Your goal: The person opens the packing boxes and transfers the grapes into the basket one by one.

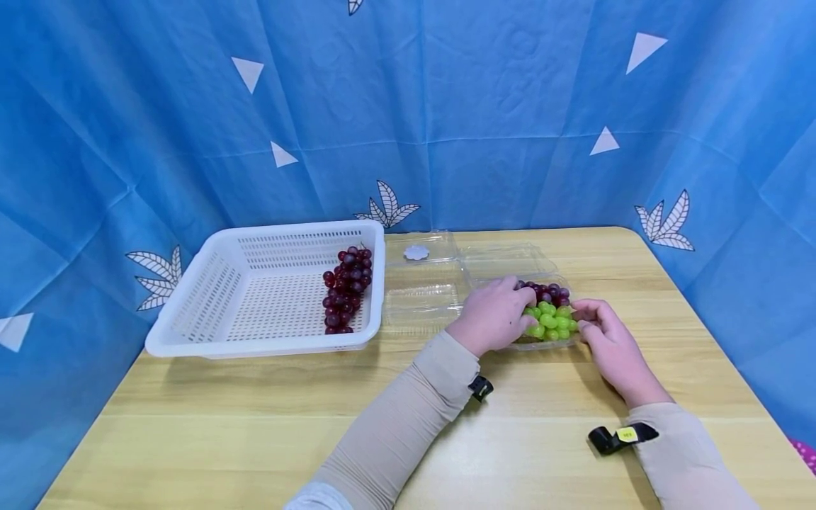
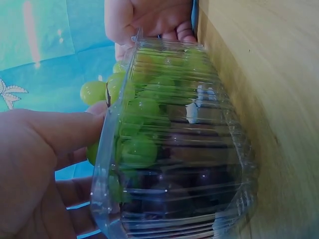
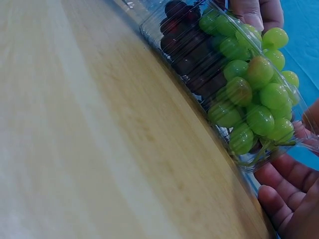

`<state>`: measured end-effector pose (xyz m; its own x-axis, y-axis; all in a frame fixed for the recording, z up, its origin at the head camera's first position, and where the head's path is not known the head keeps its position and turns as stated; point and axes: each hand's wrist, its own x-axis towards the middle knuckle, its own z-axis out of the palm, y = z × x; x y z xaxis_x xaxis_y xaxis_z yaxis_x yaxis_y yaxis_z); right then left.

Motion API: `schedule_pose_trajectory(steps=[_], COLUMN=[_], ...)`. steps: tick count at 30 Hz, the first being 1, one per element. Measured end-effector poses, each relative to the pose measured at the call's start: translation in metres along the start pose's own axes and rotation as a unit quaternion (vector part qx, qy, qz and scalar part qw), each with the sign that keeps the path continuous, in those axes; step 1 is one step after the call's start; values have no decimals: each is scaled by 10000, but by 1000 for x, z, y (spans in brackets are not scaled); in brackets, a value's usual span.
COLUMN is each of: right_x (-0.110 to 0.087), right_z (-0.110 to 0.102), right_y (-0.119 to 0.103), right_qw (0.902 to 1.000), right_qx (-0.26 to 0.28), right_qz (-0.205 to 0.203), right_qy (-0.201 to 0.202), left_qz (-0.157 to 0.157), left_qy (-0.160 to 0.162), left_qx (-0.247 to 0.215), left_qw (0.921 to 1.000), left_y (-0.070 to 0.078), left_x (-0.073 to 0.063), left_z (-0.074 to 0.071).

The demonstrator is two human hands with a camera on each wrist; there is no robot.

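Observation:
A bunch of green grapes (image 1: 550, 322) lies beside dark purple grapes (image 1: 553, 294) in a clear plastic clamshell box (image 3: 199, 94), some green ones bulging above its rim. At the box's left side, my left hand (image 1: 494, 315) grips the green grapes, its thumb on them right at the rim in the left wrist view. My right hand (image 1: 612, 343) holds the box's right end, fingers (image 3: 286, 186) curled around the outside and thumb at the grapes. The box's lid (image 1: 506, 261) lies folded back behind it.
A white perforated basket (image 1: 217, 347) stands on the left of the wooden table (image 1: 255, 439), with a bunch of purple grapes (image 1: 347, 290) along its right side. Another opened clear box (image 1: 423, 280) sits between the basket and my left hand. A blue curtain (image 1: 484, 163) hangs behind the table.

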<state>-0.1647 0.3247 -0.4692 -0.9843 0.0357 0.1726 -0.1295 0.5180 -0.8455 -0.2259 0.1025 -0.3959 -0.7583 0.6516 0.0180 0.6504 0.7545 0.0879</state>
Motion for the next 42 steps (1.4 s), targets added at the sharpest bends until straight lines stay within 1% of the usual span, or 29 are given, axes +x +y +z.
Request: schedule_pose_trajectory(steps=[5,11,16,19,23,31,38,42], right_x=[1,2,1,1,1,1,1,1], right_z=[0,0,0,1,2,1,-1,0], right_y=[2,3,-2,-3,-1,-2,-1,1], right_qw=[10000,9999,10000,10000,9999,9999,9999,9999], right_qx=[-39,-100,-66,-13,9,19,-1,-4], right_qz=[-30,-27,-33,-61,-89,-130,-117,-118], right_qy=[-2,-17,-14,-26,-49,-10,-40,-37], left_qz=[39,-19,70,80,56,155,161,246], left_qy=[65,115,290,425,521,754,713,646], left_qx=[11,-86,-99,-291,-634,-1100,-1202,-1166], left_qw=[10000,9999,9995,9986,9966,9909,9901,9908], left_y=[-1,-2,-1,0,1,1,1,1], left_x=[0,1,2,4,4,5,5,4], left_z=[1,1,2,2,0,-1,-1,0])
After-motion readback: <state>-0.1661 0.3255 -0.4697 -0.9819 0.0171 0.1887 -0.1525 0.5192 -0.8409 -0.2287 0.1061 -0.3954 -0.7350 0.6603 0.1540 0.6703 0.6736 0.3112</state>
